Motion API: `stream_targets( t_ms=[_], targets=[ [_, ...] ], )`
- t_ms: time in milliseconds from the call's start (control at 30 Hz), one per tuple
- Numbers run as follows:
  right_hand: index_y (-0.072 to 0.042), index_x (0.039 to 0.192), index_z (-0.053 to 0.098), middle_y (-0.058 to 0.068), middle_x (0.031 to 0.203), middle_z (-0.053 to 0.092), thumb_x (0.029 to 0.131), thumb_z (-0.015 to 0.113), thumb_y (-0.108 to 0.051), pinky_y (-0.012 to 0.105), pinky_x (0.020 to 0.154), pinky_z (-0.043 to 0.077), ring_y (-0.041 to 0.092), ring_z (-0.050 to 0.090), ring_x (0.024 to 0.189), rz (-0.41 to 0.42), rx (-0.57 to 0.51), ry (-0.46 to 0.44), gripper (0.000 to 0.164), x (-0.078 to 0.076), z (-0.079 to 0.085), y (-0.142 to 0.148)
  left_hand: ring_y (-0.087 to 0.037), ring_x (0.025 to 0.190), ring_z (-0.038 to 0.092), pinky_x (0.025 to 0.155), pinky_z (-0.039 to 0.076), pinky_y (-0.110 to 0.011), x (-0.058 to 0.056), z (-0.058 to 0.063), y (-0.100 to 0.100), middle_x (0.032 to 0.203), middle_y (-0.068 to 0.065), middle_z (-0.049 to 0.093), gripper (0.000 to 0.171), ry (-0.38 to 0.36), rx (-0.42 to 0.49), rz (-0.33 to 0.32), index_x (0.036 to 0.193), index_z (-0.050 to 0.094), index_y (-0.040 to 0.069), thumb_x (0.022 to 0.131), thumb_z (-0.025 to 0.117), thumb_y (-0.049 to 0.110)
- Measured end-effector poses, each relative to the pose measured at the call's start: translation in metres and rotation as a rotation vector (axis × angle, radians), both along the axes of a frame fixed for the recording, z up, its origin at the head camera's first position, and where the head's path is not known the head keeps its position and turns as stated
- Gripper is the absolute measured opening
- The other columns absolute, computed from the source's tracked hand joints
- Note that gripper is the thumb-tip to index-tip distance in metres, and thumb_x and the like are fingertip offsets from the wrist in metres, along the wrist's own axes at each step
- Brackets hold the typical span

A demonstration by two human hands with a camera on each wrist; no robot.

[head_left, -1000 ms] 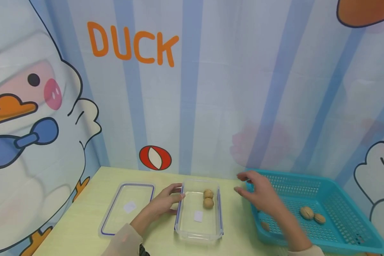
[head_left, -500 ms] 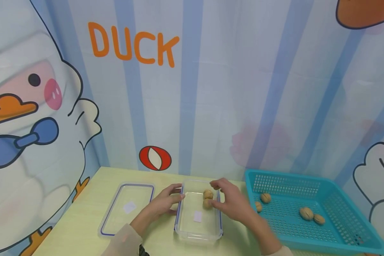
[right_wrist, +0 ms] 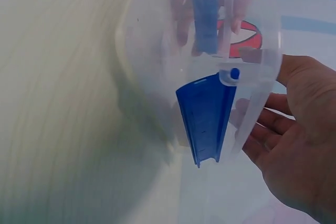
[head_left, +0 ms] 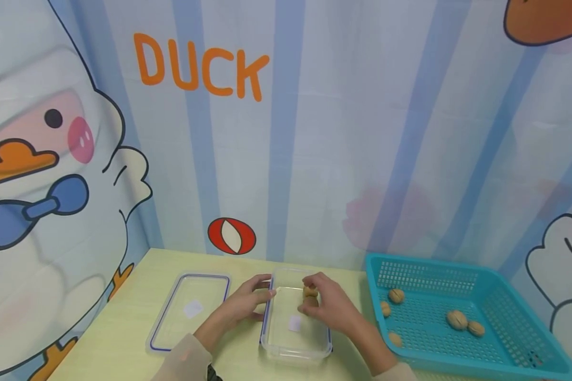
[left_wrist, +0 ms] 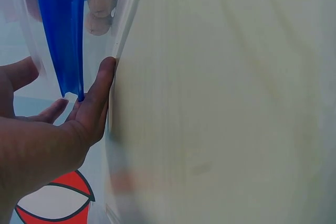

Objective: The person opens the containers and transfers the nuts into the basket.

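A clear plastic food container (head_left: 295,350) with blue side clips stands on the table in the head view. My left hand (head_left: 249,299) holds its left side, thumb at the rim and fingers along the outer wall. My right hand (head_left: 331,304) reaches over the right rim into the container. Its thumb and fingertips close round two walnuts (head_left: 310,292) that sit one behind the other. Through the clear wall, the left wrist view also shows the walnuts (left_wrist: 102,1). In the right wrist view a blue clip (right_wrist: 206,116) hangs unlatched beside the right hand (right_wrist: 302,135).
A turquoise mesh basket (head_left: 493,365) stands at the right, with several walnuts (head_left: 456,319) in it. Left of the container lies a clear lid (head_left: 190,291) with a blue seal. Behind the table hangs a striped curtain (head_left: 324,159) with duck prints.
My right hand has moved left from the basket's edge to the container and lowered its fingers round the walnuts. The left hand has stayed in place.
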State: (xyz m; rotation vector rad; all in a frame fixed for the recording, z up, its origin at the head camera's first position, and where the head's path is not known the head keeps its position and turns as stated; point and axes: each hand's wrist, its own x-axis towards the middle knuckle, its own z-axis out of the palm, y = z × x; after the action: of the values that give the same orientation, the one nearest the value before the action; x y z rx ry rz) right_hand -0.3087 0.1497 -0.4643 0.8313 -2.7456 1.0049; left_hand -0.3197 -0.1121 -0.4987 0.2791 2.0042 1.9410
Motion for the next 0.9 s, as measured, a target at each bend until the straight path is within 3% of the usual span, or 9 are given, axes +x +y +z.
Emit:
stream_targets(
  t_ms=[200,467,900],
  targets=[
    [0.001,0.128,0.067,0.01,0.119,0.068,0.087,0.09,-0.02,0.052,0.097,0.057,0.03,0.066,0.112,-0.01,0.083,0.017,0.052,-0.0027,-0.0039,-0.0034,-0.048,0.134,0.054,0.09,0.062,-0.057,-0.0013,-0.002,0.0002,0.16,-0.03,0.038,0.068,0.009,-0.008,0.003,0.162,0.035,0.002,0.106,0.067,0.024],
    [-0.004,0.119,0.07,0.006,0.11,0.069,0.084,0.091,-0.019,0.047,0.089,0.057,0.022,0.063,0.101,-0.005,0.206,0.084,0.044,0.0001,-0.0026,-0.0032,-0.048,0.135,0.053,0.091,0.061,-0.057,-0.0007,-0.0003,0.0006,0.161,-0.031,0.037,0.067,0.007,-0.014,-0.001,0.162,0.034,0.001,0.107,0.066,0.023],
    [-0.001,0.118,0.071,0.004,0.105,0.068,0.08,0.094,-0.018,0.041,0.081,0.056,0.02,0.061,0.093,0.042,0.331,0.177,0.048,-0.0013,-0.0042,-0.0017,-0.045,0.135,0.054,0.091,0.062,-0.057,-0.0027,-0.002,0.0004,0.16,-0.028,0.04,0.065,-0.002,-0.031,0.014,0.161,0.036,0.003,0.107,0.065,0.023]
  ],
)
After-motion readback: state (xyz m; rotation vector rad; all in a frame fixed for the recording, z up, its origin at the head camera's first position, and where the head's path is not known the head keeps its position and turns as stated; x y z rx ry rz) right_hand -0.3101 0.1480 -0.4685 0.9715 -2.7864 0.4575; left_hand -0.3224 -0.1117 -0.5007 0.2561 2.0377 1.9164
